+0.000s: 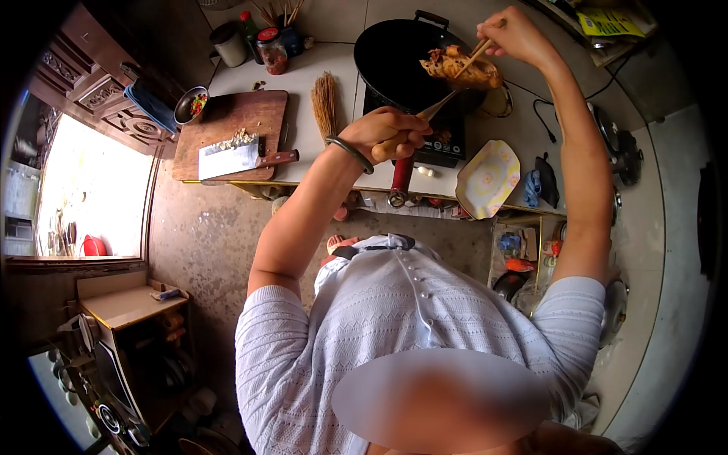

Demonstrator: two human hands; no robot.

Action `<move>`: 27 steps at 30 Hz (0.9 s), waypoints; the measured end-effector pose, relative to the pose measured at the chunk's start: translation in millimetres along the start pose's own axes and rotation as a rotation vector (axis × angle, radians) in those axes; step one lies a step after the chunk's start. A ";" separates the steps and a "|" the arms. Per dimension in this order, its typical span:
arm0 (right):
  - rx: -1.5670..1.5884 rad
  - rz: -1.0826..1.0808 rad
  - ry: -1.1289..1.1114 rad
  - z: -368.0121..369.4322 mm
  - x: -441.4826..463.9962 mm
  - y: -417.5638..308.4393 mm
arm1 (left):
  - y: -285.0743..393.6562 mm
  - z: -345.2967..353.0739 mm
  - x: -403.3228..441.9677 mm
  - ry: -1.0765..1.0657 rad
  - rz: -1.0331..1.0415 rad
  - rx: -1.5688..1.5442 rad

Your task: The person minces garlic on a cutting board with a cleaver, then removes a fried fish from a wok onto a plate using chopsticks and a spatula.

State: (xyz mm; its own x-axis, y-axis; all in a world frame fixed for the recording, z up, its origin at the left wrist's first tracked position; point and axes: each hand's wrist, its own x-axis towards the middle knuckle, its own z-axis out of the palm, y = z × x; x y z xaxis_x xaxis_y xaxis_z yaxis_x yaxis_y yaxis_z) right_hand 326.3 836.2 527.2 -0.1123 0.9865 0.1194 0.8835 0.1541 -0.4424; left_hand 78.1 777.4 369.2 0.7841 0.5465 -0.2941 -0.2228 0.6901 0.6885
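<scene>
My left hand (388, 135), with a dark bracelet at the wrist, is closed round the wooden handle of a spatula (440, 105) that reaches into the black wok (383, 61). My right hand (509, 36) pinches a pair of chopsticks (478, 54) above the wok's right side. Their tips touch a large browned piece of food (481, 74), which lies over the spatula's end at the wok's right rim. A red wok handle (402, 178) points toward my body, below my left hand. The wok sits on a black cooker (442, 145).
A patterned plate (490, 179) lies right of the cooker. Leftward are a straw brush (324, 106), a cutting board (265, 114) bearing a cleaver (229, 158) and chopped bits, and a small bowl (191, 106). Jars (271, 51) stand behind. A black cable runs at the right.
</scene>
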 end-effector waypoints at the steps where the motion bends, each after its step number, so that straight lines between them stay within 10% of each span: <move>1: -0.002 -0.009 -0.001 0.2 -0.1 0.7 | 0.0 -0.1 -0.1 -0.004 0.000 0.003; 16: 0.213 -0.113 0.112 25.6 -31.5 42.5 | -3.7 10.1 -9.7 0.112 0.032 0.256; 27: 0.038 -0.134 0.638 24.2 -186.9 49.6 | -8.5 61.7 0.1 -0.040 -0.027 0.509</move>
State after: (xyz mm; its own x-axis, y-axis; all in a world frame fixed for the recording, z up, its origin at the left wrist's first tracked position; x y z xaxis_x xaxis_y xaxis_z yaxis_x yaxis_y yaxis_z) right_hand 380.1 660.8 461.5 0.0822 0.7338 0.6744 0.8625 0.2867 -0.4171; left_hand 115.9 742.3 404.2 0.8096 0.5062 -0.2972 0.1002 0.3797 0.9197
